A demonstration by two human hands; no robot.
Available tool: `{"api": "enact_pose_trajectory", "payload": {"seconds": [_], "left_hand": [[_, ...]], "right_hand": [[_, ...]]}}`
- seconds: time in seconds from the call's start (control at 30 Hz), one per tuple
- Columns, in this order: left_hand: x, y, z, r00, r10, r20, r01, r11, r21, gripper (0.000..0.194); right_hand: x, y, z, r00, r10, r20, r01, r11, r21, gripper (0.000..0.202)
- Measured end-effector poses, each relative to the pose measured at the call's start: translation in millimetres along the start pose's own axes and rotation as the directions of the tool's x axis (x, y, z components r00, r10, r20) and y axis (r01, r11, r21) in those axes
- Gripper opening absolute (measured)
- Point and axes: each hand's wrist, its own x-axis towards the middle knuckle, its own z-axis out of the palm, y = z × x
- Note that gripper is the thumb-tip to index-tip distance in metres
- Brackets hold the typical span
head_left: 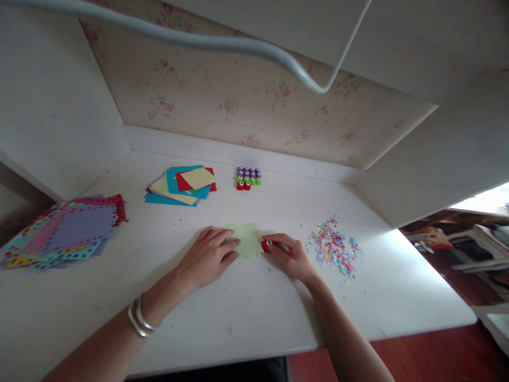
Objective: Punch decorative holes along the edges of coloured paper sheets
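A light green sheet of paper [247,236] lies flat on the white table, with small notches along its near edge. My left hand [211,254] rests open at its left side, fingertips spread on the paper. At the sheet's right edge, my right hand [289,254] is closed on a small red craft punch [266,245] with a white top. Thumb and fingers grip the punch from the right. Whether the paper is inside its slot is too small to tell.
Several purple, green and red punches [248,176] stand by the back wall. Coloured paper sheets [194,180] lie left of them. A pile of punched, hole-edged sheets [79,228] is at the far left. Tiny paper cut-outs [333,246] are heaped at right. A pale bar [222,45] crosses above.
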Motion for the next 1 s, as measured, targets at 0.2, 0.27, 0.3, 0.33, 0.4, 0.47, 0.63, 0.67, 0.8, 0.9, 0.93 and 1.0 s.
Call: {"api": "enact_pose_trajectory", "payload": {"seconds": [0.2, 0.27, 0.3, 0.33, 0.4, 0.47, 0.63, 0.67, 0.8, 0.9, 0.93, 1.0], "left_hand": [[-0.1, 0.6, 0.6, 1.000, 0.002, -0.007, -0.002, 1.000, 0.004, 0.031], [-0.4, 1.0, 1.0, 1.000, 0.007, -0.007, -0.007, 1.000, 0.001, 0.031], [-0.5, 1.1, 1.1, 1.000, 0.010, -0.007, -0.010, 1.000, 0.000, 0.030], [-0.4, 1.2, 1.3, 1.000, 0.011, -0.007, -0.011, 1.000, 0.001, 0.030], [-0.1, 1.3, 1.6, 1.000, 0.008, -0.010, -0.008, 1.000, 0.006, 0.030], [0.3, 1.4, 2.0, 1.000, 0.004, -0.013, -0.004, 1.000, 0.013, 0.030], [0.4, 2.2, 2.2, 1.000, 0.004, -0.021, -0.004, 1.000, 0.017, 0.029], [0.2, 2.5, 2.1, 1.000, 0.002, -0.025, -0.002, 1.000, 0.017, 0.029], [-0.1, 4.1, 1.6, 0.999, -0.010, -0.033, 0.011, 1.000, 0.017, 0.029], [0.2, 5.1, 1.4, 0.999, -0.015, -0.037, 0.015, 1.000, 0.012, 0.029], [0.4, 5.4, 1.5, 0.999, -0.015, -0.039, 0.016, 1.000, 0.009, 0.029], [0.6, 5.8, 1.6, 0.999, -0.014, -0.043, 0.014, 1.000, 0.003, 0.029]], "right_hand": [[1.0, -2.5, -0.9, 0.997, -0.072, -0.002, 0.072, 0.997, -0.042, 0.021], [0.7, -3.1, -0.5, 0.997, -0.077, 0.010, 0.078, 0.996, -0.049, 0.021], [0.4, -3.3, 0.0, 0.997, -0.077, 0.014, 0.078, 0.996, -0.046, 0.021], [0.2, -3.3, 0.6, 0.997, -0.071, 0.017, 0.072, 0.997, -0.039, 0.020], [-0.2, -3.5, 2.1, 0.999, -0.048, 0.025, 0.048, 0.999, -0.016, 0.020], [-0.5, -3.9, 3.2, 0.999, -0.023, 0.032, 0.023, 1.000, 0.000, 0.019], [-0.6, -4.9, 3.2, 0.999, 0.002, 0.035, -0.003, 1.000, 0.014, 0.019], [-0.5, -4.5, 3.2, 0.999, 0.007, 0.032, -0.008, 1.000, 0.019, 0.019], [-0.2, -1.4, 4.6, 0.999, 0.028, 0.026, -0.029, 0.999, 0.028, 0.019], [0.4, 0.5, 6.6, 0.999, 0.050, 0.009, -0.050, 0.998, 0.032, 0.018], [0.7, 0.7, 7.1, 0.998, 0.058, 0.005, -0.058, 0.998, 0.033, 0.018], [1.2, 0.1, 7.9, 0.998, 0.069, 0.001, -0.069, 0.997, 0.024, 0.018]]}}
